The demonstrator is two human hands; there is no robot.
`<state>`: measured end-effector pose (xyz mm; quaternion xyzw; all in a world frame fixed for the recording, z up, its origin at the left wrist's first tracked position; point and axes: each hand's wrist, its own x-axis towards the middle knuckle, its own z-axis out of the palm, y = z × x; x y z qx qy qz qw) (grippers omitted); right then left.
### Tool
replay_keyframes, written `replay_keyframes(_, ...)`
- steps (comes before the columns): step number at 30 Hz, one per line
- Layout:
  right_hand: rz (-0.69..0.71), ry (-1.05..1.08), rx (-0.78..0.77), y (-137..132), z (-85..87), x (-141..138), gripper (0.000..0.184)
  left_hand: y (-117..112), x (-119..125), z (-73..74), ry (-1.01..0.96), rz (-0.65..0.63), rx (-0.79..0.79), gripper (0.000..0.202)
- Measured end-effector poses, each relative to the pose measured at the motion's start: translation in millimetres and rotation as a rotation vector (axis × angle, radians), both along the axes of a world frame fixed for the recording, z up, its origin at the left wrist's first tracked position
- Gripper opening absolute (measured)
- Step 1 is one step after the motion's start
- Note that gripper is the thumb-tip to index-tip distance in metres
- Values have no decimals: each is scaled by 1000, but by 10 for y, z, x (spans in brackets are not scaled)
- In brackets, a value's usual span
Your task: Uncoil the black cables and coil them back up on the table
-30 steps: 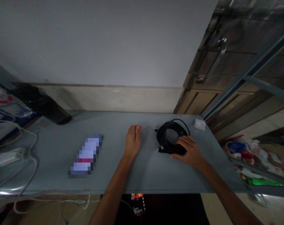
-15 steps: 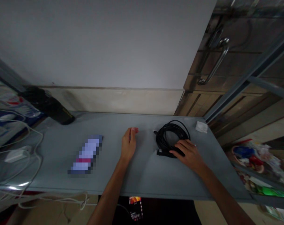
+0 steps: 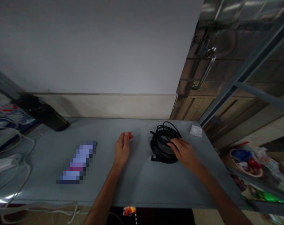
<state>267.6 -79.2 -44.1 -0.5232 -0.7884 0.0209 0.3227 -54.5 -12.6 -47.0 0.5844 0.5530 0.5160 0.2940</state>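
Note:
A coiled black cable (image 3: 164,154) lies on the grey table, with a plug end at its lower left and another end at its upper left. My right hand (image 3: 184,153) is at the coil's right side, thumb and fingers closed on some of its strands. To the left of the coil, my left hand (image 3: 122,148) rests on the table with its fingers curled together. Nothing shows in it, and it is apart from the cable. A phone (image 3: 78,162) with a lit, blurred-out screen lies farther left.
A black bottle (image 3: 43,112) leans at the back left. White cables and a white adapter (image 3: 4,164) are at the left edge. A crumpled white tissue (image 3: 196,131) lies at the back right. A metal frame post (image 3: 226,93) rises on the right, beside a basket (image 3: 246,164) of odds and ends.
My right hand has shifted on the coil, from its lower right strands up towards its middle right. The coil has loosened and turned slightly. The whole view has moved a little; my left hand stays put.

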Motion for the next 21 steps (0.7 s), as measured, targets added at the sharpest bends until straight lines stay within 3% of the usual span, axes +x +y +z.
replay_keyframes(4,30,-17,-162,282,316,-12,35,-14,9,26,24,-18,2,57)
replay_keyframes(8,134,-203,-398,402,572,-158,35,-15,1,42,61,-32,10,55)
replay_keyframes(11,142,-329,-523,330,551,-288,62,-3,-4,36,73,-42,11,53)
replay_keyframes(13,158,-377,-526,258,440,-338,87,3,0,15,72,-63,-7,50)
replay_keyframes(14,163,-388,-509,232,374,-349,91,4,5,1,71,-76,-17,49)
replay_keyframes(18,108,-369,-419,277,216,-329,68,37,19,-49,78,-129,-25,44)
replay_keyframes(21,74,-387,-443,498,355,-332,65,187,27,-41,141,-158,-30,40)
